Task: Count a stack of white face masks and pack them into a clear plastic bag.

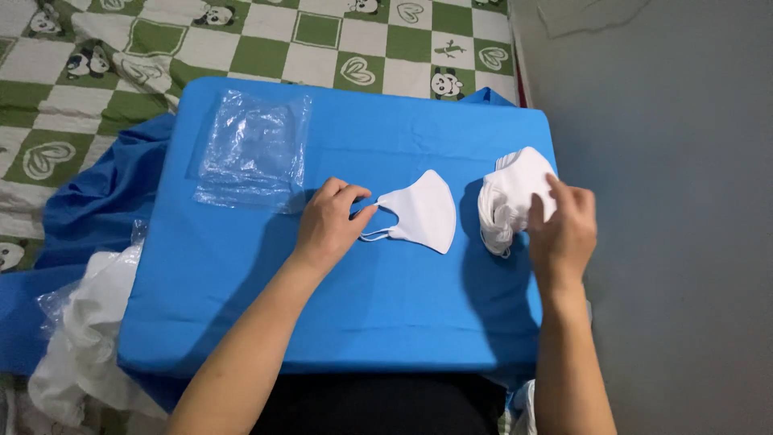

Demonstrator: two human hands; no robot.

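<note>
One white mask (423, 211) mid-cloth, well apart from edges of blue cloth (322, 298).

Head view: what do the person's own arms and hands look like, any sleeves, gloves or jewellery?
Both forearms are bare up to the frame's edge, with no sleeves in view. The left hand and right hand wear no gloves. No rings, watch or bracelet show on the fingers and wrists in view. Nails look short and unpainted.

Even bright light, soft shadows, sharp, perhaps slight edge distortion
</note>
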